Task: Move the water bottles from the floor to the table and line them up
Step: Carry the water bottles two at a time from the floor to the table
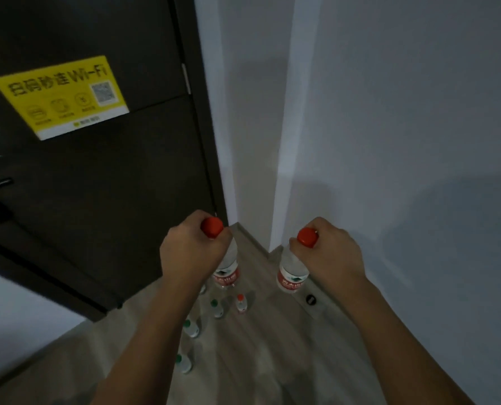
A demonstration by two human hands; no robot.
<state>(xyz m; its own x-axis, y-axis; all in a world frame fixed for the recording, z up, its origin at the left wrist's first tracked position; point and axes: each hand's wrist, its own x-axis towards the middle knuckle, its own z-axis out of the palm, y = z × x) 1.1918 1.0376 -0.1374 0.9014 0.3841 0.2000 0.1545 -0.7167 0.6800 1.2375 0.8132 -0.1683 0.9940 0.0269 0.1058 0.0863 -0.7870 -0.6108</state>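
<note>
1. Bottles in both hands: our left hand (190, 252) is clenched round the neck of one red-capped water bottle (227, 267), our right hand (328, 255) round the neck of a second red-capped bottle (291, 273). Both hang upright, clear of the floor, labels showing below the fists.
2. Landmark = dark door (97, 185) w/ yellow Wi-Fi sticker (59, 96). Left bottle hangs just right of the door's edge; right bottle hangs further right, near the white wall corner (281, 171).
3. On the wood floor (272, 346), below & right of the door's foot: one small red-capped bottle (241, 302) plus green-capped bottles (217, 308), (191, 328), (183, 363) in a loose line. Another may sit behind our left wrist; can't tell.
4. Step in hand, as we judge it: carry phase, two lifted, several left, so early-to-mid task.
5. Table not in view. Next move prob calls for turning away from the door, keeping both grips firm, then setting the pair down side by side.
</note>
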